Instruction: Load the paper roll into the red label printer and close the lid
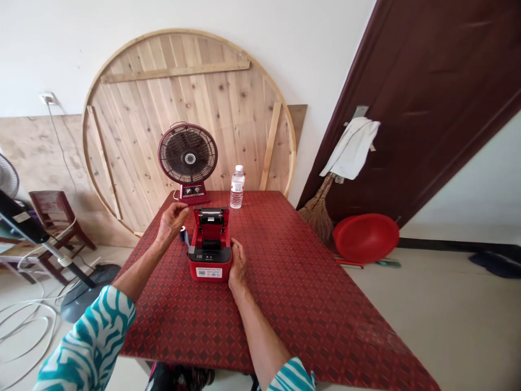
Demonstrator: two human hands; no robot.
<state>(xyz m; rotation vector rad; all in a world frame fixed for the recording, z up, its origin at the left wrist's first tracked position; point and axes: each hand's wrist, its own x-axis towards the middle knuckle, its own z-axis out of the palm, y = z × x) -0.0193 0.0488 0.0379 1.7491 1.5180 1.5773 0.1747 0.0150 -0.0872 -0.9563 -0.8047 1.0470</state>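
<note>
A small red and black label printer (210, 263) stands on the patterned red tabletop (280, 304), its lid (212, 217) raised. My right hand (238, 264) grips the printer's right side, fingers along its wall. Off the lid's upper left, my left hand (173, 220) is raised with its fingers curled together. Whatever those fingertips hold, if anything, is too small to make out. A little dark roll with a white end (183, 233) sits by the printer's left side, beside a greyish strip.
Behind the printer stand a red table fan (189, 155) and a clear water bottle (236, 187). Against the wall leans a large round wooden board (163, 108). To the right are a broom (319, 214) and a red basin (366, 239). Chair (57, 217) and loose cables (44, 307) lie left.
</note>
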